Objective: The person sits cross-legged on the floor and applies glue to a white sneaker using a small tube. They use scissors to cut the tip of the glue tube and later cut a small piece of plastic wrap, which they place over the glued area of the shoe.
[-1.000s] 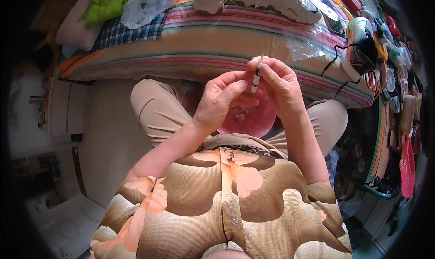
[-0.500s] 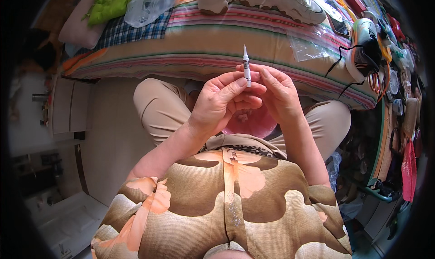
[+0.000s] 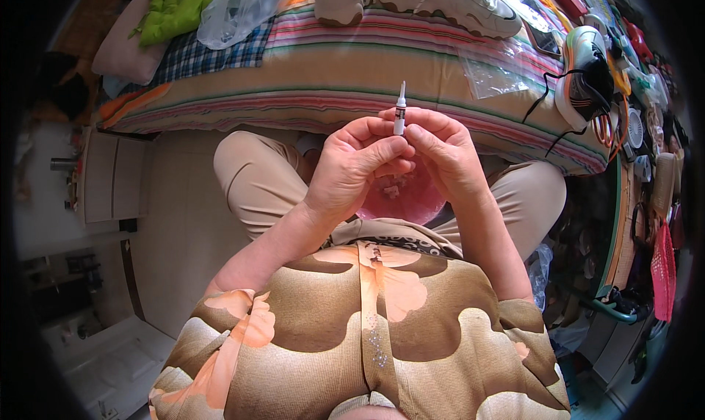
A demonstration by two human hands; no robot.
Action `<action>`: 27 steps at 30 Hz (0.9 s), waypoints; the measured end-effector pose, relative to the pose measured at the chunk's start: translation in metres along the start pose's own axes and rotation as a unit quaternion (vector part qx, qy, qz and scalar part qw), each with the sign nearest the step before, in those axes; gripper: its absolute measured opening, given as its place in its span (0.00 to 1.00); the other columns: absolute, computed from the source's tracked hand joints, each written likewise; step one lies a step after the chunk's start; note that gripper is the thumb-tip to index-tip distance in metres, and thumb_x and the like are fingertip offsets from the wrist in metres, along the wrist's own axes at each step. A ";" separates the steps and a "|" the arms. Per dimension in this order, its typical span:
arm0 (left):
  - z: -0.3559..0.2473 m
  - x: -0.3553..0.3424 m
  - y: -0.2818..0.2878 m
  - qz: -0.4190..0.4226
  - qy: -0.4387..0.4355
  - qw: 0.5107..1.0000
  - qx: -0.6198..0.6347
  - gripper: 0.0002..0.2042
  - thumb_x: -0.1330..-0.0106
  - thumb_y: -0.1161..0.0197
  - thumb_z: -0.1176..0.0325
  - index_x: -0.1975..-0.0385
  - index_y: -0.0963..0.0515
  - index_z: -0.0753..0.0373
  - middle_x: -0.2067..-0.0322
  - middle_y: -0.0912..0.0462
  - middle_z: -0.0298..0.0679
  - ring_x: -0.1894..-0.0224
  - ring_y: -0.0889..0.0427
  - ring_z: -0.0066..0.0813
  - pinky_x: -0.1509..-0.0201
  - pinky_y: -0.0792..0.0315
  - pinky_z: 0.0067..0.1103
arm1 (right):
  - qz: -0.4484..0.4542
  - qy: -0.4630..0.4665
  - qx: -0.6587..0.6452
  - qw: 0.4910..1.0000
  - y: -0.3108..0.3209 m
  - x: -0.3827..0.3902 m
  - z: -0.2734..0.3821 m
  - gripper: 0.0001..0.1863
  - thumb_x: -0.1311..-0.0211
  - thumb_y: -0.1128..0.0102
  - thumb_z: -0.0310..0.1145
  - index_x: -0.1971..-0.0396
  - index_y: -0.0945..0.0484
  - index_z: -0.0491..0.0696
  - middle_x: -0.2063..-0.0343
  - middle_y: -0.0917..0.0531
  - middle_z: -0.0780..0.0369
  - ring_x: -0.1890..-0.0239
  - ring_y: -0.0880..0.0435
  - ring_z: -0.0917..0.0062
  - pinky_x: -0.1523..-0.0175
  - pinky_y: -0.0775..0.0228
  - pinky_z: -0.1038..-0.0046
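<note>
Upright between my two hands stands a small white tube (image 3: 400, 112) with a dark label band and a long pointed nozzle, much like a glue tube. My left hand (image 3: 348, 163) pinches its lower end between thumb and bent fingers. From the other side, the thumb and fingers of my right hand (image 3: 449, 150) close on the tube too. Below the hands, between my legs, is a pink basin (image 3: 409, 208) with small pale pieces in it, partly hidden by the hands.
A bed with a striped cover (image 3: 345, 75) lies ahead. White sneakers (image 3: 470, 12) stand on it, with a clear plastic bag (image 3: 496, 71) and a black-laced shoe (image 3: 585, 82) at right. Clutter lines the right side. A white cabinet (image 3: 117, 174) stands left.
The tube has come slightly lower and turned a little. My right thumb has drawn in against it, and the two hands are closer together.
</note>
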State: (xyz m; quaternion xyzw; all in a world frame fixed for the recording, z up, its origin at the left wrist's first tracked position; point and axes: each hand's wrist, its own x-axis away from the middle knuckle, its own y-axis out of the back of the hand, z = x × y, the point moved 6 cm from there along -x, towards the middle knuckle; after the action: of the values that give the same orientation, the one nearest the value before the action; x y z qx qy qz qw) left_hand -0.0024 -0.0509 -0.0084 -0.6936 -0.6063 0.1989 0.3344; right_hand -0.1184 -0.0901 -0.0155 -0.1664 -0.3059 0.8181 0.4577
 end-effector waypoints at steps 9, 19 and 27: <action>0.003 -0.002 0.004 -0.023 -0.014 0.999 -0.046 0.09 0.37 0.39 0.79 0.58 0.27 0.64 0.63 0.20 0.37 0.62 0.17 0.25 0.55 0.17 0.25 | -0.011 -0.024 -0.014 1.000 0.004 0.000 -0.002 0.12 0.37 0.40 0.27 0.54 0.21 0.42 0.59 0.17 0.62 0.62 0.18 0.84 0.57 0.22 0.80; 0.004 -0.004 0.005 -0.011 -0.026 0.992 -0.124 0.10 0.37 0.38 0.78 0.57 0.26 0.65 0.63 0.20 0.36 0.61 0.18 0.22 0.53 0.19 0.23 | 0.019 0.018 0.009 1.000 -0.001 -0.003 0.007 0.09 0.37 0.40 0.27 0.58 0.21 0.42 0.62 0.17 0.63 0.61 0.19 0.83 0.56 0.23 0.80; 0.005 -0.002 0.005 0.010 0.006 0.997 -0.074 0.12 0.29 0.48 0.69 0.51 0.25 0.68 0.60 0.17 0.43 0.61 0.16 0.31 0.52 0.19 0.29 | 0.028 -0.028 -0.055 0.998 -0.002 -0.005 0.007 0.10 0.34 0.43 0.30 0.58 0.21 0.41 0.61 0.17 0.62 0.59 0.18 0.81 0.53 0.23 0.77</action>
State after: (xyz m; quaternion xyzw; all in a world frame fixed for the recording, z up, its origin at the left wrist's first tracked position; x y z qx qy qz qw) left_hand -0.0028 -0.0521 -0.0158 -0.7240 -0.6100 0.1524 0.2837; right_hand -0.1184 -0.0959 -0.0086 -0.1764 -0.3584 0.8168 0.4163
